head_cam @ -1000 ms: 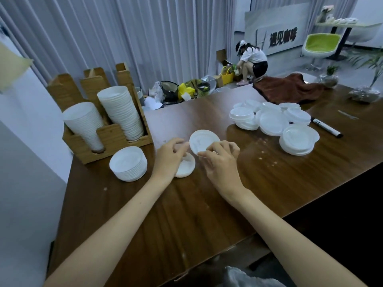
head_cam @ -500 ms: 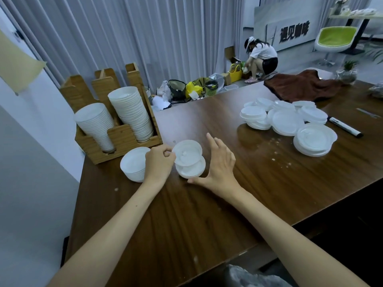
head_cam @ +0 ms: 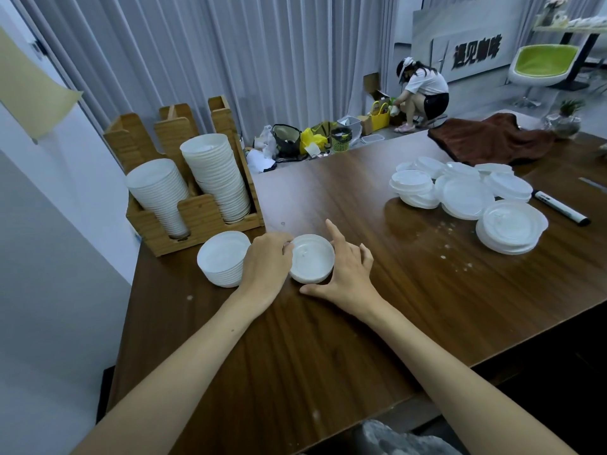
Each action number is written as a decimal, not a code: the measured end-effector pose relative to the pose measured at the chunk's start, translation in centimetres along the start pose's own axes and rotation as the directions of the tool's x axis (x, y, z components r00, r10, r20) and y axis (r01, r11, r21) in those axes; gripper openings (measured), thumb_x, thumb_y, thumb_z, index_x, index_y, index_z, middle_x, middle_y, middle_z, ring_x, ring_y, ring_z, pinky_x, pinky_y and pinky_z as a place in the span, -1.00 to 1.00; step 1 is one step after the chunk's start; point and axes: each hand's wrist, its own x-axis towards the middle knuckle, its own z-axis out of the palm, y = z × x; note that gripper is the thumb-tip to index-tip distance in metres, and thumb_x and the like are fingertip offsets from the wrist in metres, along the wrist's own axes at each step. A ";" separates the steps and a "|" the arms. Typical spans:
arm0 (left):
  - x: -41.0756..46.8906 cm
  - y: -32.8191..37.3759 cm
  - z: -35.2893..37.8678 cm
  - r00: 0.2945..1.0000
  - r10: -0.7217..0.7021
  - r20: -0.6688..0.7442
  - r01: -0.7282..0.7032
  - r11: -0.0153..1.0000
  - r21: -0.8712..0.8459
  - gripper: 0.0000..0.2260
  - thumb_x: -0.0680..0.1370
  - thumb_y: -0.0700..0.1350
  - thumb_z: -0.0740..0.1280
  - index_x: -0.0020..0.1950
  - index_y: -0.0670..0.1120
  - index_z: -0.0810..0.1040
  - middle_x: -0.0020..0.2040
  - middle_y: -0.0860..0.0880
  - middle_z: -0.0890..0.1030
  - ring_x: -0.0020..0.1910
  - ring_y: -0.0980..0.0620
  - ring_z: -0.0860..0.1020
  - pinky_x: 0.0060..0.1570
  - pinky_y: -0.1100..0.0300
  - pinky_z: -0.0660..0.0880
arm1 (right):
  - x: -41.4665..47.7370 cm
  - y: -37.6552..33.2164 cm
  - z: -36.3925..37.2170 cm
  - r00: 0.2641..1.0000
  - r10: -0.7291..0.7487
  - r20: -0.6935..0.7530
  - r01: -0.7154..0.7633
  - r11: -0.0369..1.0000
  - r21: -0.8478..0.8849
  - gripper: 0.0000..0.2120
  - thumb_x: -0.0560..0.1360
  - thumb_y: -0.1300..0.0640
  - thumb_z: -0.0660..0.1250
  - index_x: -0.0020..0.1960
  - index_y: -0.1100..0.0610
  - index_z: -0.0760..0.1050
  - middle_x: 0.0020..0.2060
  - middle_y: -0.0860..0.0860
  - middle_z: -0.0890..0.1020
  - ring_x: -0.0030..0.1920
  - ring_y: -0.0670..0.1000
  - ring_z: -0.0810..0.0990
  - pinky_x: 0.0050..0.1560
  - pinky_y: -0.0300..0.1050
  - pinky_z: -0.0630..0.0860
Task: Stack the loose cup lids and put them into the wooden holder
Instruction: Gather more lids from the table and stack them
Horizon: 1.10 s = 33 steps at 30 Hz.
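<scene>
On the table (head_cam: 361,323), just before the wooden holder (head_cam: 203,211), the small lid stack (head_cam: 312,259) is shown aligned, its lids having been offset half a second earlier. Its left rim is pinched by the left hand (head_cam: 266,262); the right hand (head_cam: 348,274), fingers spread, is now laid against its right rim.

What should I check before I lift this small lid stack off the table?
1. Small lid stack squared up: ok, the lids look nested flush.
2. Left hand grip on its rim: ok.
3. Right hand steadying the other side: ok, fingers open beside it.
4. Free room in the wooden holder: cannot tell; both visible slots hold tall stacks.
5. Neighbouring stack out of the way: not ok, it sits right beside the left hand.
6. Loose lids all gathered: not ok, a pile lies far right.
</scene>
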 end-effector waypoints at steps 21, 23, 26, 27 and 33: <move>0.0 -0.2 0.4 0.991 -0.109 0.081 0.105 0.993 0.054 -0.70 0.59 -0.05 0.24 0.29 -0.12 0.48 0.12 -0.09 0.55 0.07 -0.03 0.50 -0.09 0.21 0.36 | 0.0 -0.4 -0.1 0.999 -0.034 0.002 0.034 0.999 0.040 0.01 0.33 -0.28 0.44 0.56 0.01 -0.03 0.50 -0.04 0.21 0.54 -0.05 -0.01 0.43 -0.03 -0.41; 0.1 -0.2 0.4 0.990 -0.109 0.088 0.107 0.994 0.036 -0.74 0.59 -0.08 0.23 0.22 -0.13 0.53 0.08 -0.09 0.58 0.00 0.00 0.51 -0.11 0.21 0.38 | 0.1 -0.5 -0.1 0.999 -0.033 0.034 0.033 0.999 0.005 -0.02 0.35 -0.39 0.29 0.56 0.07 0.00 0.53 -0.04 0.17 0.55 -0.06 -0.03 0.42 -0.01 -0.43; 0.0 -0.2 0.3 0.989 -0.112 0.092 0.113 0.994 -0.011 -0.79 0.59 -0.14 0.22 0.08 -0.15 0.62 -0.05 -0.08 0.62 -0.13 0.06 0.50 -0.19 0.24 0.33 | 0.2 -0.5 0.0 0.997 -0.032 0.074 0.036 0.998 -0.053 -0.03 0.34 -0.41 0.13 0.56 0.11 0.00 0.54 -0.03 0.14 0.55 -0.07 -0.03 0.42 0.02 -0.45; 0.1 -0.3 0.3 0.990 -0.112 0.089 0.114 0.993 -0.018 -0.80 0.59 -0.16 0.22 0.03 -0.16 0.63 -0.08 -0.08 0.63 -0.14 0.06 0.50 -0.20 0.24 0.33 | 0.2 -0.3 0.0 0.996 -0.027 0.080 0.032 0.998 -0.062 -0.05 0.35 -0.40 0.12 0.56 0.11 0.00 0.54 -0.03 0.14 0.55 -0.07 -0.03 0.42 0.02 -0.45; 0.1 -0.5 0.3 0.990 -0.106 0.090 0.110 0.993 -0.040 -0.81 0.56 -0.16 0.28 0.09 -0.15 0.63 -0.07 -0.08 0.64 -0.19 0.12 0.46 -0.29 0.35 0.28 | 0.4 -0.1 0.2 0.994 -0.016 0.107 0.025 0.996 -0.084 -0.09 0.40 -0.38 0.13 0.57 0.11 0.00 0.55 -0.02 0.13 0.55 -0.06 -0.04 0.40 0.03 -0.48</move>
